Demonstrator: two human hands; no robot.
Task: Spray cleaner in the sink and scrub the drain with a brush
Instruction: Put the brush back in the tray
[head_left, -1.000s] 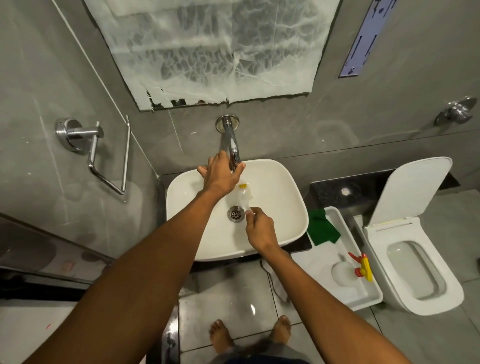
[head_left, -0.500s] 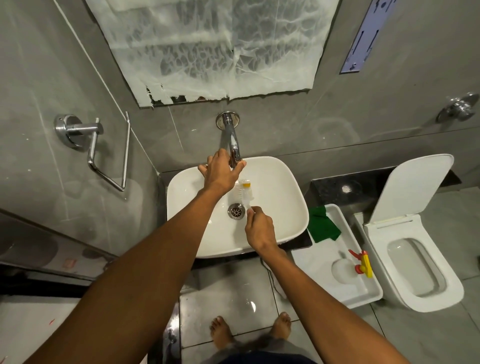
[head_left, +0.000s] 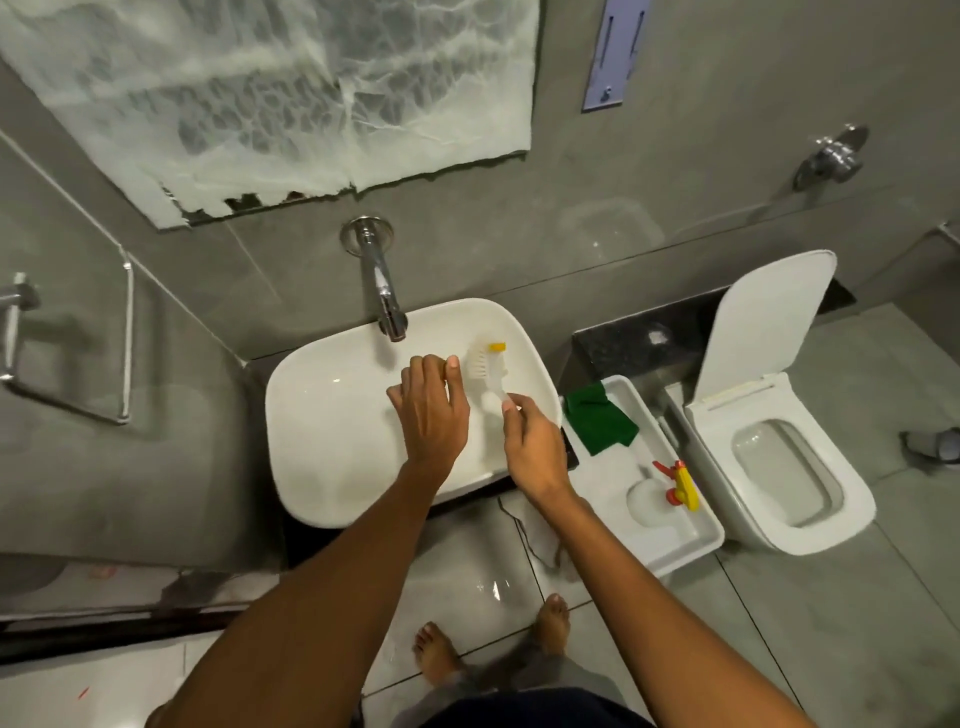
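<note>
A white sink (head_left: 322, 415) sits under a chrome tap (head_left: 382, 291). My right hand (head_left: 530, 447) grips the clear handle of a white-bristled brush (head_left: 485, 366) with a yellow tip, held over the basin's right side. My left hand (head_left: 431, 410) hovers over the basin's middle, fingers loosely curled, thumb close to the bristles. It hides the drain. A spray bottle (head_left: 670, 488) with a yellow and red head lies in a white tray (head_left: 691, 535) right of the sink.
A green cloth (head_left: 597, 423) lies at the tray's far end. A white toilet (head_left: 789, 457) with raised lid stands at the right. A towel rail (head_left: 124, 338) is on the left wall. My bare feet (head_left: 441, 654) stand on wet grey tiles.
My left hand has let go of the tap and dropped down over the basin. The brush has shifted right and farther from the drain. The camera view has moved leftward.
</note>
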